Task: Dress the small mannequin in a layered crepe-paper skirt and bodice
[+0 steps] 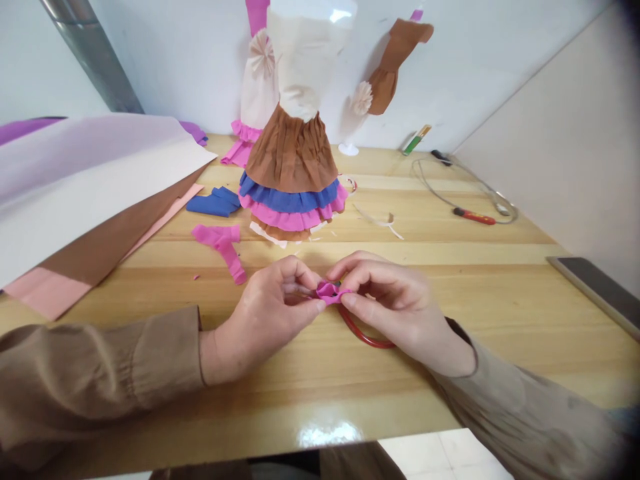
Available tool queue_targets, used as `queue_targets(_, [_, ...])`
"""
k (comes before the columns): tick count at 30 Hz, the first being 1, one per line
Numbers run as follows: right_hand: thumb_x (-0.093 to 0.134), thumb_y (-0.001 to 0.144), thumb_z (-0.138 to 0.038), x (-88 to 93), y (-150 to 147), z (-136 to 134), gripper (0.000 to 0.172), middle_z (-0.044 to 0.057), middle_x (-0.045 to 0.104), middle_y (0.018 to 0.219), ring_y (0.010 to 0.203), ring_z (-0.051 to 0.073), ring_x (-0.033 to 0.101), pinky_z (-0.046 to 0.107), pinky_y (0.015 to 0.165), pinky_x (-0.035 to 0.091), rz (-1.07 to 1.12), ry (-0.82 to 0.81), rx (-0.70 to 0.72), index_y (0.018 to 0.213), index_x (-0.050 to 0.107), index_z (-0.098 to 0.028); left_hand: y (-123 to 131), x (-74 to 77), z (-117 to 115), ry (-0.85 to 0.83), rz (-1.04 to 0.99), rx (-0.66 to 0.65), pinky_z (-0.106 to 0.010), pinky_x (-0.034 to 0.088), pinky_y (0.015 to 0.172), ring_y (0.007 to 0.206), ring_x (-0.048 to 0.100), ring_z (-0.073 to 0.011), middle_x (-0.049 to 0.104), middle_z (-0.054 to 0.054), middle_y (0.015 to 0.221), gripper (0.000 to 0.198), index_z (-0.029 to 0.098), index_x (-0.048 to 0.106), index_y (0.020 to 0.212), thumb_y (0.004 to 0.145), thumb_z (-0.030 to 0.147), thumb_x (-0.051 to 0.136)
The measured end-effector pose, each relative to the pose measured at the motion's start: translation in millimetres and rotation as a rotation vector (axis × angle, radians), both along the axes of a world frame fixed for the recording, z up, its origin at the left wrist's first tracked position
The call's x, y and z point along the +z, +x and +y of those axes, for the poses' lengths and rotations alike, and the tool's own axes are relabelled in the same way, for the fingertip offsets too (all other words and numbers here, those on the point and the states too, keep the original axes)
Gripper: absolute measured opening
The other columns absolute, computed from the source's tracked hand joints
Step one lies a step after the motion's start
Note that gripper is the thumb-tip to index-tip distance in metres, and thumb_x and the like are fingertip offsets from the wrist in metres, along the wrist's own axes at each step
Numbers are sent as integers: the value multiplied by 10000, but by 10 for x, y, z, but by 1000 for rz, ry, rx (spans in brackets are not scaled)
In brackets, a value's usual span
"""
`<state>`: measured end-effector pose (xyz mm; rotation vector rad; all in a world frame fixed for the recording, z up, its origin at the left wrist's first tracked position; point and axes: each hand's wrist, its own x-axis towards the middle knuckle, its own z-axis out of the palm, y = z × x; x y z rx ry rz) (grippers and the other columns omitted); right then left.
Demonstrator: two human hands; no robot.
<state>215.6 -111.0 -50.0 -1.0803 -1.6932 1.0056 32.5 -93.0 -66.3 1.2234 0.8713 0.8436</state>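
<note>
A small folded pink strip (329, 291), of paper or cloth, is stretched between my two hands just above the wooden table. My left hand (273, 313) pinches its left end between thumb and fingers. The right end is pinched by my right hand (393, 303). A red curved loop (367, 339) shows under my right hand; the rest of it is hidden, so I cannot tell what it belongs to. Beyond my left hand lies a bent pink piece (224, 248) of similar material. Straight ahead stands a small dress (295, 157) with a white top and brown, blue and pink tiers.
Large coloured sheets (100, 193) cover the left side, near a folded blue piece (215, 202). On the right are a grey cable (425, 183), a red-handled tool (474, 215) and a dark phone (600, 290). More small dresses (395, 67) stand against the wall.
</note>
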Motion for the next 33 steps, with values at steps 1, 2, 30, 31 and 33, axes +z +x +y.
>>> queue_targets(1, [671, 854, -276, 3, -1, 0, 190, 95, 672, 881, 783, 199, 621, 349, 655, 484, -17, 15, -3, 676, 656, -212, -2, -2, 2, 4, -2, -1, -288, 569, 769, 790, 681, -139, 689, -17, 807, 228, 179, 521, 725, 720, 238, 741])
queue_targets(2, [671, 855, -283, 6, -3, -1, 196, 95, 669, 878, 774, 200, 617, 347, 635, 477, -31, 27, -5, 673, 656, -214, -4, -6, 6, 11, -2, -1, -291, 569, 770, 792, 681, -141, 691, -19, 808, 223, 180, 519, 724, 720, 234, 736])
queue_targets(30, [659, 852, -207, -9, -6, -57, 138, 88, 738, 857, 767, 162, 674, 274, 636, 544, 52, -95, 64, 715, 636, -197, -19, -32, 27, -9, -46, 11, -270, 543, 758, 793, 662, -130, 673, -18, 841, 199, 164, 529, 729, 671, 138, 717])
queue_targets(31, [657, 851, -198, -14, -4, -59, 136, 90, 742, 869, 773, 160, 678, 269, 639, 547, 53, -83, 67, 718, 634, -196, -17, -39, 29, -6, -53, 13, -266, 543, 756, 790, 661, -128, 671, -16, 835, 201, 163, 530, 730, 665, 136, 718])
queue_targets(33, [651, 850, -177, -20, -2, -61, 129, 91, 750, 883, 782, 155, 686, 261, 647, 552, 54, -63, 75, 723, 633, -194, -17, -47, 32, -5, -72, 10, -257, 543, 754, 791, 661, -123, 670, -13, 829, 207, 162, 529, 727, 656, 130, 721])
